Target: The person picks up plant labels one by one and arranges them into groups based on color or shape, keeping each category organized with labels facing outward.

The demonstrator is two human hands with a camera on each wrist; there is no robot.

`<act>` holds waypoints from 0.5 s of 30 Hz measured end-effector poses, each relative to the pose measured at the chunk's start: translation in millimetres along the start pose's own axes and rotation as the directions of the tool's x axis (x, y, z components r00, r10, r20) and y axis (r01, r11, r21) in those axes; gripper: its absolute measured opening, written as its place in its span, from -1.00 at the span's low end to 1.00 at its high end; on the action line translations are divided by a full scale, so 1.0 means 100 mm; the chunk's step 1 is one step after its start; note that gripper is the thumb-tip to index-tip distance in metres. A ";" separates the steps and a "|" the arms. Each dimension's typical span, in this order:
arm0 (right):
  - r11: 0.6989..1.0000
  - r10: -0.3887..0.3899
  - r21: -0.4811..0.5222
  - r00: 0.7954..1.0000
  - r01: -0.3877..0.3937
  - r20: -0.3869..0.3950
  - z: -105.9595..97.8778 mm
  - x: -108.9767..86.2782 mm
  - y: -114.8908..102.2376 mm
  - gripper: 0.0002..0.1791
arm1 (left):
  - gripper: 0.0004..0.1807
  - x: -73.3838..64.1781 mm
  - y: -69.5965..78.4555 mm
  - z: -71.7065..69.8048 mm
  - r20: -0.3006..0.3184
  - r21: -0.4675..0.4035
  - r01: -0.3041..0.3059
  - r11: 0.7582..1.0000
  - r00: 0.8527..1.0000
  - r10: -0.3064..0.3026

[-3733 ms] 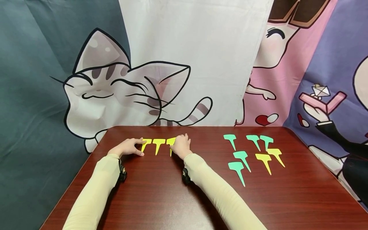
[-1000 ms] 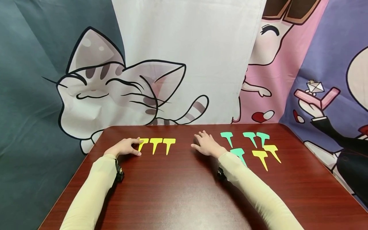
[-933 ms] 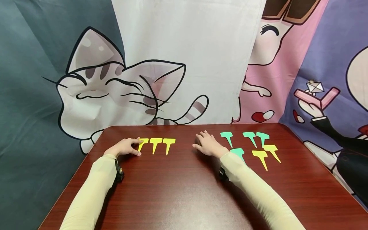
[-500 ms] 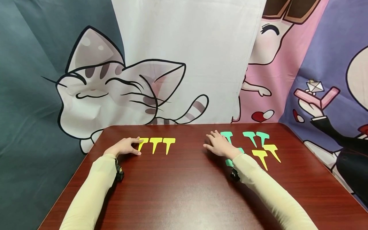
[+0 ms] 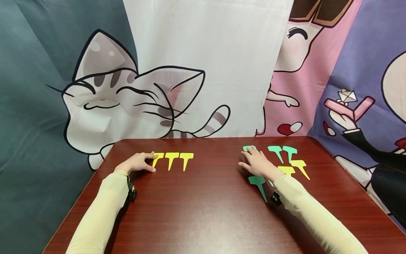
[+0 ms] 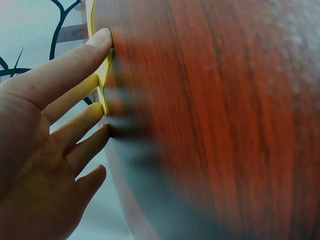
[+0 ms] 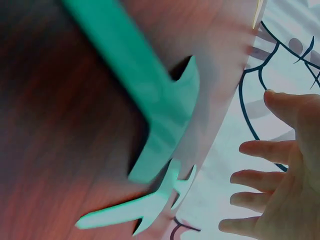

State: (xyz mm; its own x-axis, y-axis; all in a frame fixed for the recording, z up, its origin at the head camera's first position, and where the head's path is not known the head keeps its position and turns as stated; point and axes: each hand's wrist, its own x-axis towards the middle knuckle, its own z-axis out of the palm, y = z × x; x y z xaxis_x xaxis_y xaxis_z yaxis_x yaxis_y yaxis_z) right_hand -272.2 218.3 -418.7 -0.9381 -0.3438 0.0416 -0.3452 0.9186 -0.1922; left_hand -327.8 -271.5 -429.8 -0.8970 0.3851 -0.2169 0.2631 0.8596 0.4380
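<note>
Three yellow T-shaped plant labels lie in a row at the table's back left. My left hand [image 5: 136, 163] touches the leftmost yellow label [image 5: 158, 155], fingers extended; the middle label [image 5: 172, 156] and right label [image 5: 186, 156] lie apart from it. In the left wrist view, fingertips meet a label's yellow edge [image 6: 104, 75]. My right hand [image 5: 258, 164] hovers with spread fingers over green plant labels, holding nothing. It partly covers a back green label [image 5: 249, 148]; a front green label [image 5: 257, 181] shows below. Another is mostly hidden under the wrist. The right wrist view shows a green label [image 7: 162, 105] close up.
Further right on the brown table [image 5: 190, 215] lie two green labels, one [image 5: 275, 149] beside the other [image 5: 290, 151], and two yellow labels, one [image 5: 286, 170] partly behind the sleeve, the other [image 5: 299, 164] nearby. A cartoon-printed curtain [image 5: 203, 42] hangs behind the table.
My right hand has left the right-hand yellow label of the row and moved rightward, fingers spread, over the green labels. The left hand stays at the leftmost yellow label. The view has shifted slightly.
</note>
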 end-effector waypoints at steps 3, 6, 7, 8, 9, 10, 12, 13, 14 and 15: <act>1.000 0.004 0.004 1.000 -0.004 -0.006 -0.01 -0.08 0.06 -0.35 | -0.16 0.00 -0.01 0.01 -0.001 -0.006 0.000 1.000 1.000 0.000; 1.000 0.008 0.005 1.000 -0.008 -0.017 -0.02 -0.16 0.12 -0.36 | -0.16 0.01 -0.02 0.01 0.003 -0.008 0.002 1.000 1.000 -0.002; 1.000 0.008 0.002 1.000 -0.008 -0.024 -0.03 -0.19 0.14 -0.36 | -0.16 0.01 -0.02 0.01 0.003 -0.008 0.002 1.000 1.000 -0.002; 1.000 0.008 -0.001 0.999 -0.008 -0.031 -0.03 -0.22 0.16 -0.37 | -0.16 0.01 -0.02 0.01 0.004 -0.011 0.003 1.000 1.000 -0.003; 1.000 0.011 0.001 0.999 -0.011 -0.038 -0.03 -0.24 0.19 -0.38 | -0.16 0.01 -0.02 0.01 0.005 -0.012 0.004 1.000 1.000 -0.004; 1.000 0.010 -0.006 0.999 -0.011 -0.049 -0.04 -0.26 0.21 -0.39 | -0.16 0.01 -0.02 0.01 0.004 -0.013 0.004 1.000 1.000 -0.004; 1.000 0.011 -0.016 0.998 -0.012 -0.067 -0.04 -0.31 0.27 -0.42 | -0.16 0.01 -0.02 0.01 0.003 -0.010 0.005 1.000 1.000 -0.005; 1.000 0.015 -0.020 0.997 -0.017 -0.076 -0.05 -0.34 0.29 -0.43 | -0.17 0.01 -0.02 0.01 0.003 -0.011 0.006 1.000 1.000 -0.006; 1.000 0.020 -0.022 0.996 -0.022 -0.082 -0.05 -0.36 0.32 -0.44 | -0.17 0.01 -0.02 0.01 0.003 -0.012 0.008 1.000 1.000 -0.008; 0.999 0.024 -0.024 0.996 -0.027 -0.089 -0.06 -0.38 0.35 -0.45 | -0.17 0.01 -0.02 0.01 0.004 -0.010 0.009 1.000 1.000 -0.009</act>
State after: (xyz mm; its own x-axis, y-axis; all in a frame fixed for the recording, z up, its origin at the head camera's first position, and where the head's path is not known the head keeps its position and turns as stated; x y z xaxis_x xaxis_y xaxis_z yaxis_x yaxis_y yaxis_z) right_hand -248.5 264.8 -421.0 -0.9450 -0.3025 0.1243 -0.3206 0.9318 -0.1699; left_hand -329.3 -272.6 -431.5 -0.8980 0.3789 -0.2238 0.2517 0.8594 0.4450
